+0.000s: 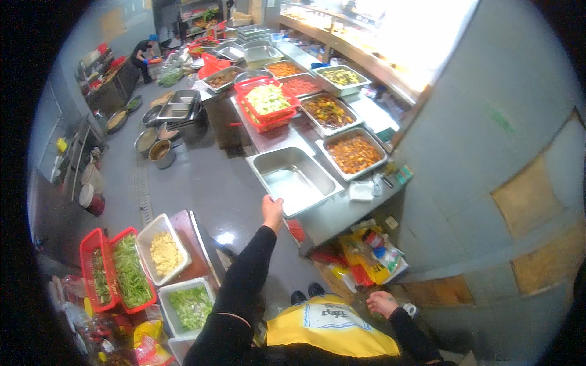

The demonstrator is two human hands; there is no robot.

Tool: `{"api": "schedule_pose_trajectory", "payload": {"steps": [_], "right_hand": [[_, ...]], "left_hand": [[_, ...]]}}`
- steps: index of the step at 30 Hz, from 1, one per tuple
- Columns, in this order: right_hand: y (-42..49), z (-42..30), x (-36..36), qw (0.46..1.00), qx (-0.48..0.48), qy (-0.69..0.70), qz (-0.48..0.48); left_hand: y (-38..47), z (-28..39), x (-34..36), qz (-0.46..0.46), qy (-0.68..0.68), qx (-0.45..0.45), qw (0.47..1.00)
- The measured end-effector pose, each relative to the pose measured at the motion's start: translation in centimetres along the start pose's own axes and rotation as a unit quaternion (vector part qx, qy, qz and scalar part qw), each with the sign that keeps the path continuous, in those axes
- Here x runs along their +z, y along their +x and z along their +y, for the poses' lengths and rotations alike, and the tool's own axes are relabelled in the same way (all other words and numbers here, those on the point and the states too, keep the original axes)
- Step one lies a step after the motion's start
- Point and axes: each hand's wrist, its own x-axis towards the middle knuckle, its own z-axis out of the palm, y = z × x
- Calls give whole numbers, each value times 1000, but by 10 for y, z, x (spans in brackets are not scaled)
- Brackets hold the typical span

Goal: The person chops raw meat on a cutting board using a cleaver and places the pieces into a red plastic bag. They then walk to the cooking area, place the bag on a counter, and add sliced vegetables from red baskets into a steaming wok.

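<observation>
My left hand [273,212] grips the near-left rim of a deep stainless steel food pan [320,176] at the near end of the steel counter [329,224]. The pan holds no food. My right hand [382,304] hangs in front of me beside the yellow apron [293,334], its fingers loosely curled with nothing visible in them. Just beyond the steel pan stand a pan of diced orange-brown food [356,154] and a pan of saucy mixed vegetables [330,112]. Red plastic baskets [270,120] with cut pale-green vegetables are stacked to their left.
To my left, a table carries a white tub of yellow pieces [165,254], a tub of chopped greens [190,304] and red baskets [132,270]. A pot [162,153] stands on the floor. Packages [375,251] lie under the counter's end. Far off, a person [144,57] bends over.
</observation>
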Motion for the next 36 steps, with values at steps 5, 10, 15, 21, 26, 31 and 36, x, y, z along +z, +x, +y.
{"api": "schedule_pose_trajectory", "payload": {"steps": [5,10,15,21,26,31,36], "right_hand": [[71,-67,35,998,-4,-10,-57],[128,-177,81,991,-76,-33,-109],[176,-333,141,971,-153,5,-186],[245,-515,232,935,-253,-85,-234],[334,-613,315,956,-178,93,-214],[414,-678,386,945,-149,246,-159],[442,-725,436,962,-98,231,-110]], "left_hand": [[68,-27,35,-70,28,17,997],[107,-4,46,-200,104,-128,966],[147,45,22,-299,80,-268,912],[286,49,-19,-209,78,-279,934],[439,48,-13,-118,-10,-248,961],[510,46,36,-169,-171,-354,904],[494,39,69,-22,-257,-337,905]]}}
